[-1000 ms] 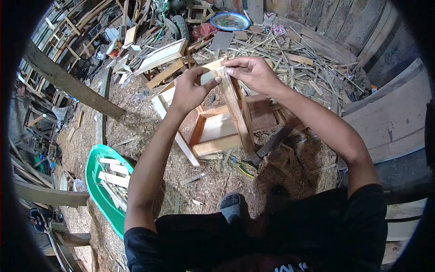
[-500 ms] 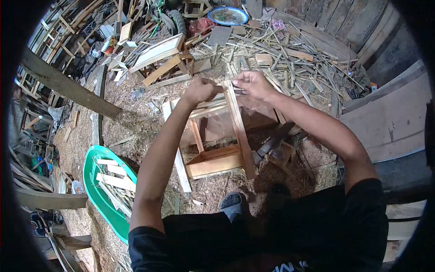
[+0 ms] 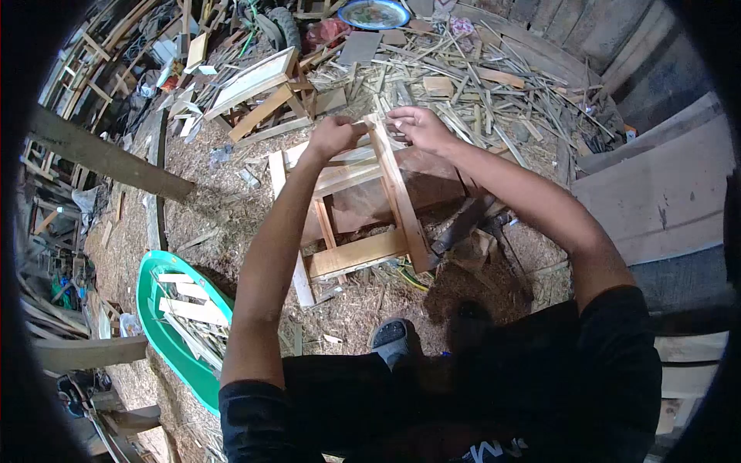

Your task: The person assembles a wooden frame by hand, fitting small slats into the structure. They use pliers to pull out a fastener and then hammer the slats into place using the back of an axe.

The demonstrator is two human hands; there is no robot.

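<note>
Head view looked down along the person's two bare arms, which reached far out over a floor covered in sawdust. The left hand (image 3: 333, 137) was curled shut around the far end of a wooden stool frame (image 3: 359, 255). Just to its right, the right hand (image 3: 417, 127) pinched the top of the frame's long leg (image 3: 397, 193) between thumb and fingertips. The stool frame stood tilted on the floor in the middle of the scene, with its near rail low and its far end up at the hands.

Left and near of it sat a green tub (image 3: 181, 359) holding short wooden slats (image 3: 189, 309). A shoe (image 3: 390, 336) showed just near of the frame's low end. Far behind the hands lay a heap of wood strips (image 3: 463, 69), with a second frame (image 3: 255, 81) to the far left and a blue plate (image 3: 376, 14) at the far edge. White letters on the black shirt (image 3: 494, 449) at the near edge were cut off and could not be read.
</note>
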